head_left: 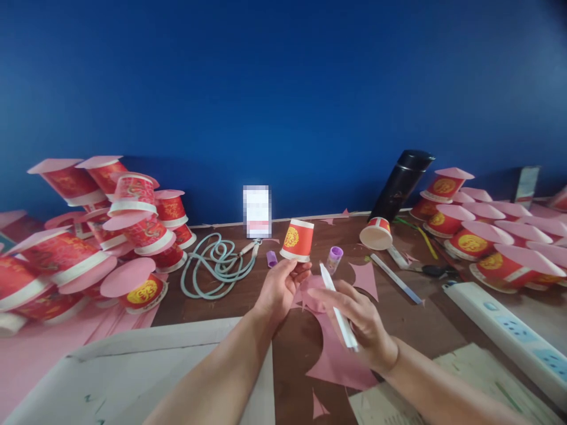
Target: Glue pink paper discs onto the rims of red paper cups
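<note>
And here at the table, take the black flask [398,183] by the blue wall [283,112] as our marker: left of it and nearer the person, the left hand [283,286] has 1 red paper cup [297,241] pinched by its lower edge, seemingly mouth down, a hold that I'd say leaves the gold emblem and upper end free of fingers. The right hand [361,310], on the near side of the flask, has its fingers closed around 1 slim white tool [330,283], pen-like from where I stand, angled up towards the cup, presumably for control; its exact kind I can't make out. Left of the flask sits 1 purple tube [335,260], perhaps a glue stick, likely placed for easy reach, with 1 purple cap [271,258] farther left. A loose cup [376,234] lies on its side just in front of the flask. Pink-topped cups crowd right of the flask, right-hand cluster [473,236], and far left, left-hand pile [146,230], apparently grouped at the sides to save working room.
</note>
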Tool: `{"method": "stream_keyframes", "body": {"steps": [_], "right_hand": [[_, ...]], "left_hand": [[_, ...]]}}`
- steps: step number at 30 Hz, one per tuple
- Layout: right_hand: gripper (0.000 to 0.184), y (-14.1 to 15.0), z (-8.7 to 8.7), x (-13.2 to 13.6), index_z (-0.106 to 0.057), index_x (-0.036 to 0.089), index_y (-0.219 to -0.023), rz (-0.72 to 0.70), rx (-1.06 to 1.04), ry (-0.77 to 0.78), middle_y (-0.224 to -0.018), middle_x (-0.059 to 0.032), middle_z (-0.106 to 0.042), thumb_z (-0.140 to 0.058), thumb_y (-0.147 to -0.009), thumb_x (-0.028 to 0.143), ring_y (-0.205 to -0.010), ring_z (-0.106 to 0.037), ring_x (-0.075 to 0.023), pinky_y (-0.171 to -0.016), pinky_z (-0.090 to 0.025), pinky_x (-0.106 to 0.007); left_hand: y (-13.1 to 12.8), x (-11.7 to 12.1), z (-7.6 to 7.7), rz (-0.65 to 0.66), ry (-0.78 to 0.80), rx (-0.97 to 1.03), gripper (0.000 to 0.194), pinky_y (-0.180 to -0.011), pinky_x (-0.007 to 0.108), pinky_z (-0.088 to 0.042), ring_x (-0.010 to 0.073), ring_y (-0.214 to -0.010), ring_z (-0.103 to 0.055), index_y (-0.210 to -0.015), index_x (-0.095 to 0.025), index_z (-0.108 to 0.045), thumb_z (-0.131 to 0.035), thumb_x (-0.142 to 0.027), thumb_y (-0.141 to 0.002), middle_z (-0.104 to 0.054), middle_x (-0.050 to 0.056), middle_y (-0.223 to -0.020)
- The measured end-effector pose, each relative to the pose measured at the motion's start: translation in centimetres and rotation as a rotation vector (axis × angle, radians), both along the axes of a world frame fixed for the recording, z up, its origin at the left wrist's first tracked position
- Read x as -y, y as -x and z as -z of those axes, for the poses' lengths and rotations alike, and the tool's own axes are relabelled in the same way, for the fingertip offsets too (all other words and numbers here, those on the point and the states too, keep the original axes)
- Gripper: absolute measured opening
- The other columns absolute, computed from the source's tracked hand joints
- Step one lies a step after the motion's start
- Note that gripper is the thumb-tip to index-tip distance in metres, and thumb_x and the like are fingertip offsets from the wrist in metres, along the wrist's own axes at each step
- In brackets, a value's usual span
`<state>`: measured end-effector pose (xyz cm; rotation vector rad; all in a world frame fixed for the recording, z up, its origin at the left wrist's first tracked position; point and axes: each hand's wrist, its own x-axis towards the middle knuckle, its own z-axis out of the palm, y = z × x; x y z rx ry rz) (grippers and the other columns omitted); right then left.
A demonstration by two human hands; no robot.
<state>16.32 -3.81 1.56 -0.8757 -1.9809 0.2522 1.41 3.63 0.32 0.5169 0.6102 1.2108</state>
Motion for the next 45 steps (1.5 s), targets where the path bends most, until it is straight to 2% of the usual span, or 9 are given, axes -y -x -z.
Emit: {"method": "stream_keyframes", "body": {"steps": [2,5,10,14,25,29,36,41,45], "right_hand": [[0.040,1.0,-0.9,-0.6,-0.055,0.028,-0.124,0.038,0.019,-0.027,-0.094,-0.0037,-0.061,-0.050,-0.087,0.011,-0.081,-0.061,-0.0151,-0.071,-0.052,-0.029],[0.037,3.1,-1.9,-1.8,-0.053,0.026,-0.123,0.261,-0.093,-0.044,-0.103,-0.0055,-0.062,-0.053,-0.087,0.014,-0.092,-0.061,-0.0179,-0.083,-0.052,-0.034],[0.051,6.1,-0.1,-3.7,-0.041,0.021,-0.133,0.456,-0.261,-0.014,-0.129,-0.0118,-0.054,-0.060,-0.086,0.026,-0.119,-0.052,-0.0243,-0.098,-0.047,-0.044],[0.062,6.4,1.3,-4.0,-0.035,0.022,-0.139,0.421,-0.196,-0.037,-0.137,-0.0116,-0.049,-0.062,-0.084,0.028,-0.127,-0.046,-0.0253,-0.106,-0.042,-0.048],[0.068,5.5,1.5,-4.4,-0.022,0.020,-0.146,0.385,-0.283,0.103,-0.147,-0.0142,-0.037,-0.055,-0.089,0.036,-0.135,-0.040,-0.0263,-0.109,-0.040,-0.047],[0.065,5.0,1.7,-5.0,-0.024,0.019,-0.145,0.416,-0.312,0.077,-0.143,-0.0161,-0.041,-0.053,-0.090,0.035,-0.133,-0.043,-0.0264,-0.107,-0.041,-0.048],[0.064,4.5,1.8,-5.7,-0.025,0.019,-0.145,0.426,-0.289,0.069,-0.144,-0.0172,-0.040,-0.053,-0.090,0.037,-0.134,-0.040,-0.0270,-0.107,-0.039,-0.051],[0.064,4.5,1.4,-5.3,-0.020,0.020,-0.147,0.394,-0.263,-0.007,-0.141,-0.0168,-0.044,-0.050,-0.092,0.027,-0.126,-0.049,-0.0248,-0.103,-0.044,-0.049],[0.062,4.5,0.9,-4.0,-0.022,0.023,-0.148,0.290,-0.162,-0.115,-0.122,-0.0118,-0.057,-0.047,-0.091,0.015,-0.111,-0.056,-0.0226,-0.097,-0.048,-0.046]], "left_hand": [[0.0,-0.1,-0.1,0.000,-0.020,0.003,0.019,-0.081,0.029,-0.050,0.0164,-0.084,-0.066,-0.090,-0.011,-0.068,-0.067,-0.024,-0.076,-0.070,0.009,-0.087],[0.1,-0.2,-0.1,-0.007,-0.042,0.053,0.014,-0.084,0.029,-0.049,0.0155,-0.084,-0.066,-0.087,-0.012,-0.068,-0.066,-0.021,-0.077,-0.071,0.008,-0.088],[0.8,-0.5,0.3,-0.027,0.107,0.149,0.016,-0.084,0.027,-0.050,0.0150,-0.082,-0.066,-0.092,-0.013,-0.068,-0.064,-0.022,-0.079,-0.071,0.007,-0.086],[1.1,-0.5,0.3,-0.025,0.153,0.219,0.015,-0.082,0.025,-0.051,0.0142,-0.079,-0.066,-0.089,-0.011,-0.068,-0.063,-0.021,-0.079,-0.070,0.006,-0.080],[1.1,1.6,-0.7,0.019,0.129,0.214,0.012,-0.067,0.025,-0.048,0.0134,-0.068,-0.061,-0.082,-0.013,-0.068,-0.060,-0.019,-0.075,-0.069,0.005,-0.078],[0.7,1.6,-0.3,-0.001,0.070,0.162,0.009,-0.060,0.023,-0.042,0.0102,-0.059,-0.053,-0.075,-0.013,-0.065,-0.060,-0.021,-0.075,-0.062,0.002,-0.066],[0.4,1.6,-0.3,0.008,-0.114,0.115,0.009,-0.064,0.024,-0.042,0.0107,-0.067,-0.053,-0.077,-0.015,-0.067,-0.061,-0.021,-0.080,-0.062,0.002,-0.074],[1.0,0.8,-0.6,-0.037,-0.024,0.158,0.012,-0.066,0.024,-0.044,0.0101,-0.066,-0.055,-0.084,-0.014,-0.066,-0.063,-0.024,-0.080,-0.063,0.003,-0.075],[1.3,0.3,-0.6,-0.150,0.044,0.152,0.010,-0.072,0.022,-0.045,0.0086,-0.070,-0.057,-0.084,-0.014,-0.065,-0.066,-0.018,-0.075,-0.063,0.001,-0.076]]}}
